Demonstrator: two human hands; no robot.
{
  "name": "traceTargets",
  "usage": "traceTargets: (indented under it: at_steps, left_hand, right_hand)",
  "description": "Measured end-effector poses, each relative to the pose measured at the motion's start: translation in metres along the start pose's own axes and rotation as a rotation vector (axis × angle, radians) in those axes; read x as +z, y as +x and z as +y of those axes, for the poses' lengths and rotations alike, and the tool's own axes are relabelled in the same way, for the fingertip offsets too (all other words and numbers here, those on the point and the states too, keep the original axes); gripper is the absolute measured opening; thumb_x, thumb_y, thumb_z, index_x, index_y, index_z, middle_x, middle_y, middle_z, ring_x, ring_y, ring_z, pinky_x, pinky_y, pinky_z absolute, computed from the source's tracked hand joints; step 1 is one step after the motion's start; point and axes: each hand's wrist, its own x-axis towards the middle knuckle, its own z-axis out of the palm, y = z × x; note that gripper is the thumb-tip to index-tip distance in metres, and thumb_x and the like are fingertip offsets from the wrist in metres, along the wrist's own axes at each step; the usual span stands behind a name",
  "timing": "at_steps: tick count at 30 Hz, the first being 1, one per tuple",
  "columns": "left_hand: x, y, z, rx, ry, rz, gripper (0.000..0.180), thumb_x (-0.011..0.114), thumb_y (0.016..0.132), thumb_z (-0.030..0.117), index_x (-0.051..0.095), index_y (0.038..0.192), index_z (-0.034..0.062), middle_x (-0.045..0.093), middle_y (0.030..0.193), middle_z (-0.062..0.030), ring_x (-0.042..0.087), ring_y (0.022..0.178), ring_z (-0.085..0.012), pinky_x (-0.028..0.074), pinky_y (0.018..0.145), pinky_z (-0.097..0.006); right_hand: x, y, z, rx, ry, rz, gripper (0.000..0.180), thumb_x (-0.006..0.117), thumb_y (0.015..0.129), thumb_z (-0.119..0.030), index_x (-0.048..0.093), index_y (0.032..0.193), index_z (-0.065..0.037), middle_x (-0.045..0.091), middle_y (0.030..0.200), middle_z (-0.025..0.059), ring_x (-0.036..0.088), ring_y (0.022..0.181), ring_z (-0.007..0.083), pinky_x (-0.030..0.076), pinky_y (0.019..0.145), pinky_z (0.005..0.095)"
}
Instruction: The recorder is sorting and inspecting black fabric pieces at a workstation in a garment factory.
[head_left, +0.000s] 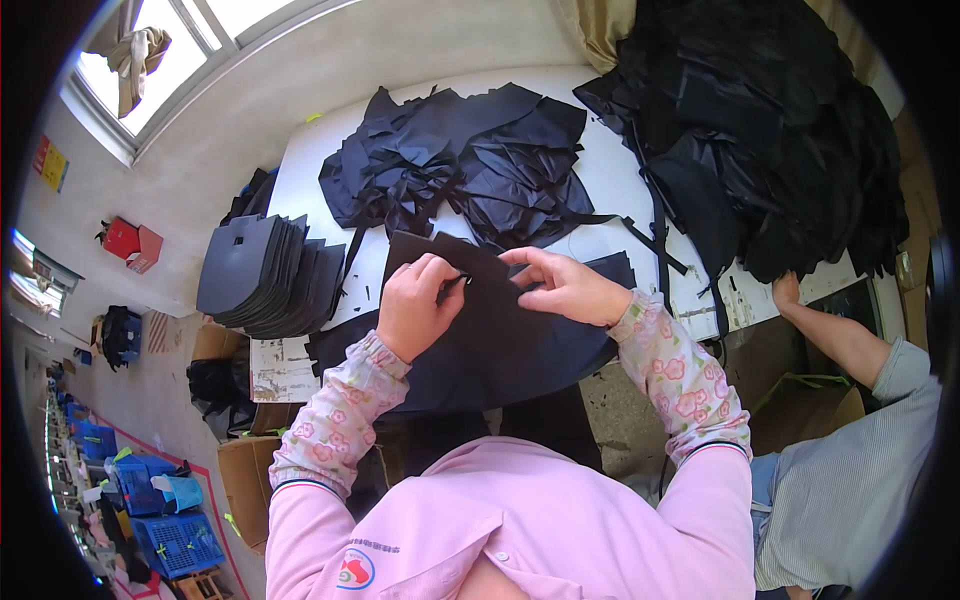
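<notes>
Left hand (425,305): pinches black panel (487,315), seemingly midway
Right hand (572,288): grip unclear
Neat stack (240,270): perhaps finished
Loose heap (455,135): perhaps remaining

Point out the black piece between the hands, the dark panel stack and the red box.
Black piece (488,300), head view: part between the hands.
Dark panel stack (246,270), head view: leftmost panel's face.
Red box (123,241), head view: left part.

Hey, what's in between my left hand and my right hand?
Black material lies between the left hand and the right hand, as the head view shows.
</notes>
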Motion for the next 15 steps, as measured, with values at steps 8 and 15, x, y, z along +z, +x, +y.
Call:
traceTargets:
  at_steps: [8, 15]
  left_hand:
    - [-0.064, -0.003, -0.011, -0.492, -0.783, 0.065, 0.009, 0.064, 0.089, 0.000, 0.055, 0.087, 0.0012, 0.056, 0.074, -0.0014, 0.058, 0.063, -0.0091, 0.047, 0.060, -0.025]
    - [-0.143, -0.081, -0.068, -0.776, -0.811, 0.366, 0.008, 0.059, 0.095, 0.011, 0.054, 0.089, 0.0080, 0.058, 0.071, -0.0015, 0.058, 0.058, -0.0112, 0.047, 0.056, -0.023]
  right_hand:
    - [-0.041, 0.020, 0.028, -0.032, -0.380, 0.146, 0.026, 0.063, 0.087, -0.004, 0.057, 0.112, -0.005, 0.060, 0.077, 0.0014, 0.057, 0.072, 0.0103, 0.047, 0.067, 0.0286]
    - [-0.070, 0.008, 0.058, 0.138, -0.879, 0.243, 0.024, 0.069, 0.083, -0.013, 0.064, 0.106, -0.010, 0.070, 0.095, 0.0107, 0.067, 0.093, 0.0303, 0.051, 0.082, 0.0406]
